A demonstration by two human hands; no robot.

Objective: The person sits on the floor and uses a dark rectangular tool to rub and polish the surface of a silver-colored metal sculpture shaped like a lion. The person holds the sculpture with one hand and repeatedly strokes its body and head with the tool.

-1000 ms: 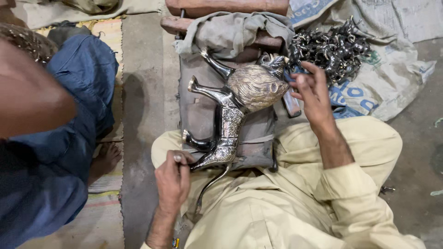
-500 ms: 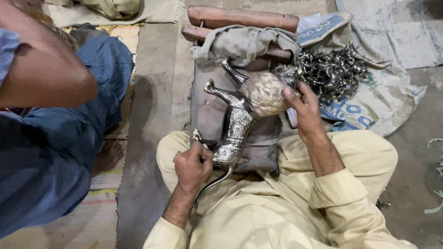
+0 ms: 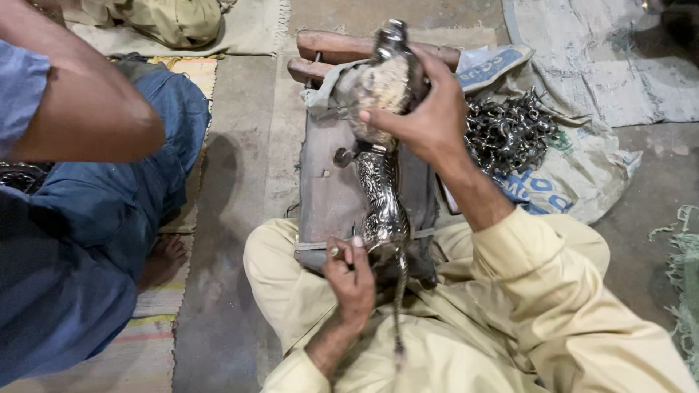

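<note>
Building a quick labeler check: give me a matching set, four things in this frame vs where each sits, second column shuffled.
Things:
1. metal animal figure
2. pile of small metal pieces
3. wooden blocks
4. other person's bare foot

Places:
A. on a printed sack, right of the work pad
B. on the striped mat, at left
C. held at both ends by left hand and right hand
D. at the far end of the padded work surface

Pairs: 1-C, 2-A, 3-D, 4-B

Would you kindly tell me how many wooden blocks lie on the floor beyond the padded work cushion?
2: a longer wooden block farther away, and a shorter wooden block just before it against the cushion. Cloth may hide more.
</note>
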